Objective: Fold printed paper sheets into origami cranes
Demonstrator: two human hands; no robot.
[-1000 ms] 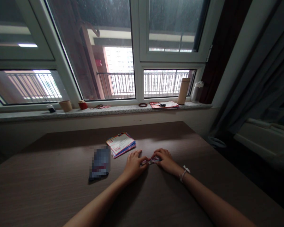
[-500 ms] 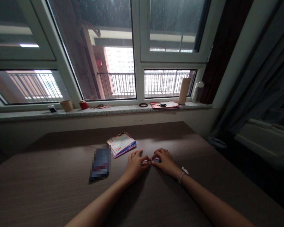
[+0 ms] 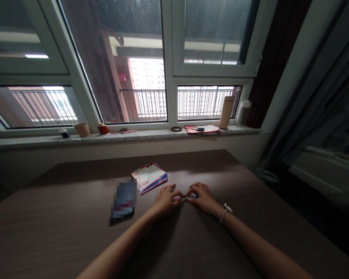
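Left hand (image 3: 166, 199) and right hand (image 3: 202, 197) — fingers curled, each pinching an end of one small item (image 3: 186, 199) — apparently working its middle; next move likely calls for even pressure.

The small, thin pink-and-white strip (image 3: 186, 198) now looks narrower at its middle (finer detail is blurred) than a second ago.

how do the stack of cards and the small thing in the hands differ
The stack lies with no hand on it; the small thing is pinched between left hand and right hand. The stack shows a broad, mostly white top; the small thing, partly hidden by fingers, shows little, some of it pink. Both are over the table.
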